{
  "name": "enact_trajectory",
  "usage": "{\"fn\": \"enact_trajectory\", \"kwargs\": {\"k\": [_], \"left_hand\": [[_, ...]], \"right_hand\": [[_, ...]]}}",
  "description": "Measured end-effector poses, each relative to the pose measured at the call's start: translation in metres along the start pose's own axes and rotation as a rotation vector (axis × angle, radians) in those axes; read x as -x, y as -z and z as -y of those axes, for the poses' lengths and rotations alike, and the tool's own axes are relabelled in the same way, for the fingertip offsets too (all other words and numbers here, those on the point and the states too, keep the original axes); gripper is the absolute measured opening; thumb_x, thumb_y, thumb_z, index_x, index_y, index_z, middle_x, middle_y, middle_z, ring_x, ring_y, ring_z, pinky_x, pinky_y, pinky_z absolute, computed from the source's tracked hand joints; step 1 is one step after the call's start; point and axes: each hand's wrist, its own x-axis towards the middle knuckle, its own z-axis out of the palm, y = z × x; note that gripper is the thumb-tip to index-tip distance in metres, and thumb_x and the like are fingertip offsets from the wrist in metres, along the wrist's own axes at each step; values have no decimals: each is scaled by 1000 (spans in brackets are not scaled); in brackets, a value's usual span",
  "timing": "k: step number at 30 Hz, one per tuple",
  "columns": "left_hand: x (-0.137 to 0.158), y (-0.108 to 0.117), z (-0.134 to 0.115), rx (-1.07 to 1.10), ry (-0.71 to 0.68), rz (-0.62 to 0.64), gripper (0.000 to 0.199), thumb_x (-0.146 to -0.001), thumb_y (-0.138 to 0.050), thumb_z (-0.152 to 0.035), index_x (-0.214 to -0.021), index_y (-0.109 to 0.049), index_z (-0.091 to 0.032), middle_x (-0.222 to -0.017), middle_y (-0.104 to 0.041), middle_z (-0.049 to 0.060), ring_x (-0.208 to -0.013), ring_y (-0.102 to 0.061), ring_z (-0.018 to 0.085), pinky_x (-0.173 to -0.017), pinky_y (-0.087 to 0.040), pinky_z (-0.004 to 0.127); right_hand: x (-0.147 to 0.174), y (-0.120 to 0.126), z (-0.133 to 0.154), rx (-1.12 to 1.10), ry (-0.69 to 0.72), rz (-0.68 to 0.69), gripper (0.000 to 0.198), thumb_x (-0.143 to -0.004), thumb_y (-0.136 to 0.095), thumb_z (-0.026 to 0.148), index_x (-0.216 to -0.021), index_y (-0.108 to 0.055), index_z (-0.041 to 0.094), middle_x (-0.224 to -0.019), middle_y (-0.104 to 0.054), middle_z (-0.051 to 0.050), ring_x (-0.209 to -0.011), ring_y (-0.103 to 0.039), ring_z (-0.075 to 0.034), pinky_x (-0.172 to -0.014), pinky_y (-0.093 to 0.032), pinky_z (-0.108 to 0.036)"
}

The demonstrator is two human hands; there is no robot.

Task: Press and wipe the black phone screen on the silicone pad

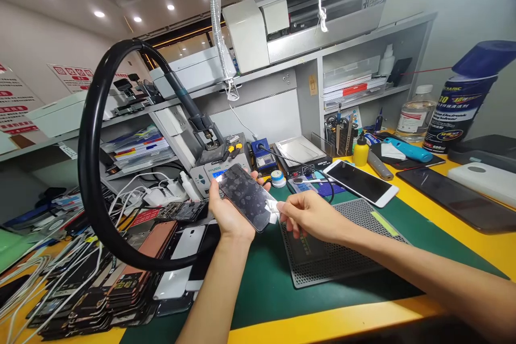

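My left hand [230,214] is wrapped round a smartphone [244,193], tilted with its dark, smudged screen facing up. A crumpled white wipe [272,207] is pinched in the fingers of my right hand [303,214] and touches the lower right corner of that screen. Below my right hand lies a black perforated mat [334,274] with a dark flat box [305,250] on it. A white-framed phone [362,181] rests face up just beyond the mat.
Stacks of phone parts [127,285] and white cables [36,269] crowd the left, under a black flexible hose [86,166]. A station with a blue display [221,173] stands at the back. On the right are a yellow bottle [360,151], a spray can [459,113] and a dark phone [455,193].
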Motion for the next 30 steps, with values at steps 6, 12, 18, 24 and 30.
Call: {"fn": "enact_trajectory", "kwargs": {"k": [6,12,18,24,30], "left_hand": [[-1,-2,-2,-113,68,25,61,-94,-42,-61,-112,-72,-10,-99,-77,18,-81,-75,29,-77,-61,45],[-1,-1,0,-221,185,87,55,-91,-53,-59,-112,-72,-12,-93,-78,16,-82,-76,30,-73,-62,43],[4,-6,6,-246,274,110,55,-93,-51,-59,-112,-73,-12,-90,-78,14,-79,-76,30,-75,-61,44],[7,-5,15,-272,265,148,47,-93,-58,-53,-118,-71,-16,-96,-79,11,-86,-76,30,-83,-60,44],[6,-1,19,-318,481,299,55,-95,-51,-59,-115,-71,-12,-88,-78,14,-79,-76,29,-78,-60,43]], "right_hand": [[4,13,9,108,36,97,35,-91,-59,41,-65,-59,17,-55,-59,1,-48,-57,-12,-47,-42,-22],[6,23,18,198,84,219,40,-94,-56,44,-65,-60,17,-52,-59,0,-48,-55,-12,-49,-40,-22],[3,27,15,160,100,178,44,-94,-55,51,-66,-60,17,-52,-58,1,-46,-54,-11,-48,-40,-22],[-5,32,9,104,153,42,42,-94,-56,50,-69,-60,16,-53,-53,3,-46,-53,-11,-45,-39,-22],[-11,41,8,54,159,-84,40,-93,-58,47,-68,-59,17,-54,-53,3,-46,-52,-9,-46,-41,-21]]}}
